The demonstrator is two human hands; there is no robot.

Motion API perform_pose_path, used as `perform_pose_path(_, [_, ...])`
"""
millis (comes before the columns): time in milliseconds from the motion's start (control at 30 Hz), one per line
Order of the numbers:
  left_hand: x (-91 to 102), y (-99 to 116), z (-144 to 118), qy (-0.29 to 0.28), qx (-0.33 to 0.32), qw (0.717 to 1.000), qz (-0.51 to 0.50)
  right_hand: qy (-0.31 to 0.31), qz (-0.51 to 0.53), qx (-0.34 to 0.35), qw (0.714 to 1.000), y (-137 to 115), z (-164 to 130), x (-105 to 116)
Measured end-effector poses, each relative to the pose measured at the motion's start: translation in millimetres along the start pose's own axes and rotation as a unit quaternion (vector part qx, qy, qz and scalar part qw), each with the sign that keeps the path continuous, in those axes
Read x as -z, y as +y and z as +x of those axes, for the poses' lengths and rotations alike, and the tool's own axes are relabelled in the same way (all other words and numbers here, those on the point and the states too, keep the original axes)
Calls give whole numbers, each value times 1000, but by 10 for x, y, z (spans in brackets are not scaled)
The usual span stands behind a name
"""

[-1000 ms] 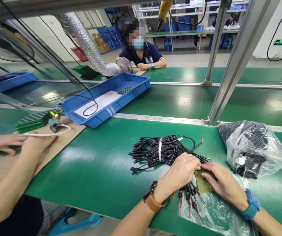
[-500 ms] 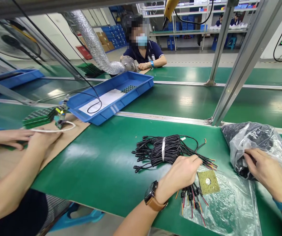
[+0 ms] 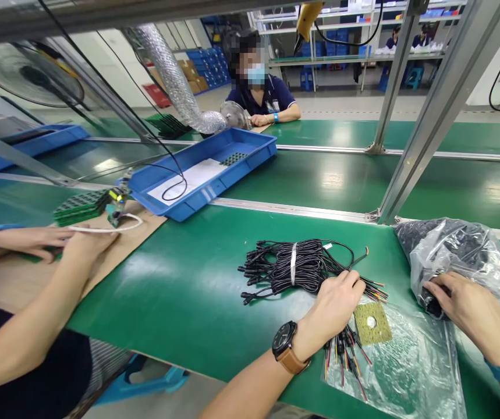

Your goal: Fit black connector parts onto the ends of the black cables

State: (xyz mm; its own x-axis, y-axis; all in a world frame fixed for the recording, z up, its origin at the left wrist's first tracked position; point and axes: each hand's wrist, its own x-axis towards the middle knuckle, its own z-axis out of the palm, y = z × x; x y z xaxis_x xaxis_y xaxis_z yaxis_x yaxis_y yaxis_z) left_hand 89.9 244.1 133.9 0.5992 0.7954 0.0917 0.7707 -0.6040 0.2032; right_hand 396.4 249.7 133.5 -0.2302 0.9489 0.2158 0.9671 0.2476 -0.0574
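Note:
My left hand (image 3: 339, 302) is closed, its fingers curled down over the wire ends of a bundle of black cables (image 3: 304, 267) tied with a white band. Whatever lies in its fingers is hidden. Short black connector leads (image 3: 346, 349) with red, yellow and black wires fan out below that hand on a flat clear plastic sheet or bag (image 3: 411, 378). A yellowish square sponge (image 3: 372, 323) with a round hole lies beside them. On the right, my right hand (image 3: 472, 308) is closed at the mouth of a clear plastic bag (image 3: 459, 244) full of black parts; its fingertips are partly hidden.
A blue tray (image 3: 206, 180) holding white paper and a green board stands across the table rail. At left, a co-worker's arms (image 3: 75, 262) rest on brown cardboard by stacked green boards (image 3: 81, 206). A metal post (image 3: 424, 134) rises behind the bag. Another person sits opposite.
My right hand has moved from the bag's plastic edge down to the black parts at its mouth. My left hand stays by the wire ends. The view has shifted slightly.

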Motion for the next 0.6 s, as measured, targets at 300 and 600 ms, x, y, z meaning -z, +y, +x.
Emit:
perform_pose_path(300, [-35,57,45,18,36,999,24,-12,22,20,999,35,-21,-1])
perform_pose_path(600, [76,-129,-10,84,-54,993,-67,-19,-2,-22,1000,46,-29,51])
